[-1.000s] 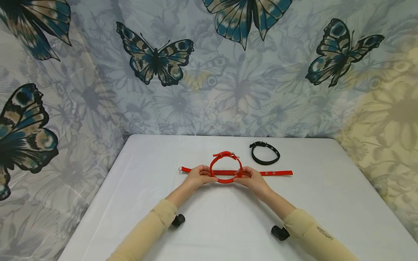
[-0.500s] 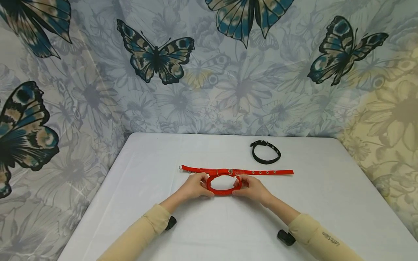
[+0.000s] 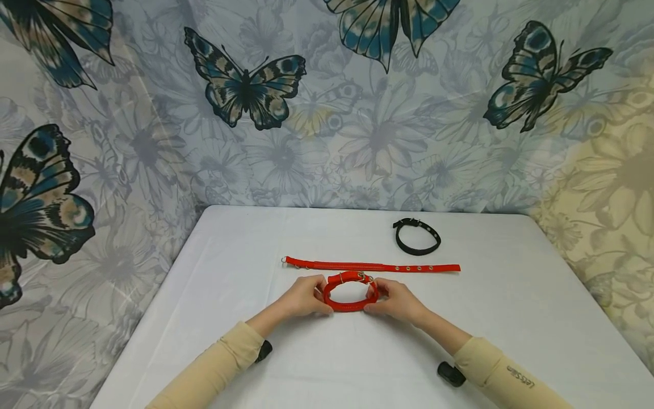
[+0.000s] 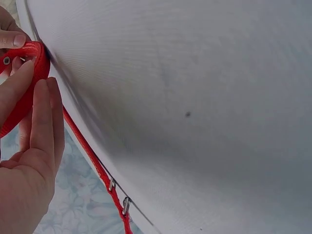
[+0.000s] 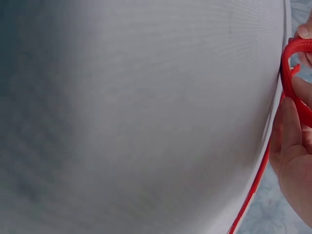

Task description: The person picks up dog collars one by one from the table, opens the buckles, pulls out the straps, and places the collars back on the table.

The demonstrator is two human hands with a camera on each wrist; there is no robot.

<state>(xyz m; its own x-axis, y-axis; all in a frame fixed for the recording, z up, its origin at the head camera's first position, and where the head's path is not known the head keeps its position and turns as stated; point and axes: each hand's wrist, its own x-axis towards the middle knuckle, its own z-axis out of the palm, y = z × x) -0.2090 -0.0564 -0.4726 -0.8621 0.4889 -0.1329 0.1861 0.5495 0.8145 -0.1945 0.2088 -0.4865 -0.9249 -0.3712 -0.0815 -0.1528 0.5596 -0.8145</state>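
Between both hands is a red collar (image 3: 349, 307), buckled into a ring, its metal buckle on the far side. My left hand (image 3: 304, 296) pinches its left side, thumb at the near edge and fingers behind. On the opposite side my right hand (image 3: 397, 299) pinches it in the same way. In the left wrist view the collar (image 4: 41, 63) shows between thumb and fingers. Just beyond the ring, a second red collar (image 3: 368, 266) lies unbuckled and stretched straight across the table, its eyelets toward the right end.
A black collar (image 3: 418, 251), fastened in a loop, lies farther back to the right on the white table (image 3: 245, 238). Behind the table's far edge hangs a butterfly-patterned cloth (image 3: 337, 170). Black wrist cameras (image 3: 451, 374) sit under the sleeves.
Both hands have brought the ringed red collar toward the near side and tilted it from upright to flatter. It no longer overlaps the straight red collar.
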